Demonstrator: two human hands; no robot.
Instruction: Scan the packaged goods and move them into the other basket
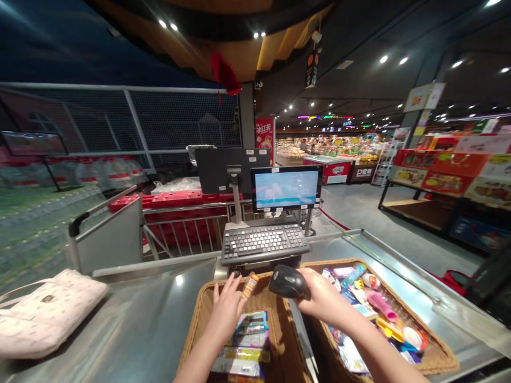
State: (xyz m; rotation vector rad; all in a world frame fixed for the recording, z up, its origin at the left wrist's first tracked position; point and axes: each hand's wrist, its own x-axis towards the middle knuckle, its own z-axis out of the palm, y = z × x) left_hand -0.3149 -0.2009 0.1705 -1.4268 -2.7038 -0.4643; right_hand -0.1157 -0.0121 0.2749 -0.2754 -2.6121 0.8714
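Note:
My left hand [229, 307] is over the left wicker basket [198, 314]. Between its thumb and forefinger is a small slim orange-and-white packet [250, 286], while the other fingers stretch out. My right hand [317, 292] is wrapped round a black handheld barcode scanner [286, 282], whose head points left toward the packet. Several flat packaged items [246, 354] lie in the left basket below my left hand. Under my right forearm, the right wicker basket [399, 284] holds a pile of small colourful packaged goods [379, 306].
A keyboard [265, 240] and a lit monitor [286, 189] stand just beyond the baskets. On the metal counter [139, 319] at left rests a pale pink handbag [51, 314]. Red crates [183, 199] sit behind a metal rail. Shelves of boxed goods [451, 165] stand at right.

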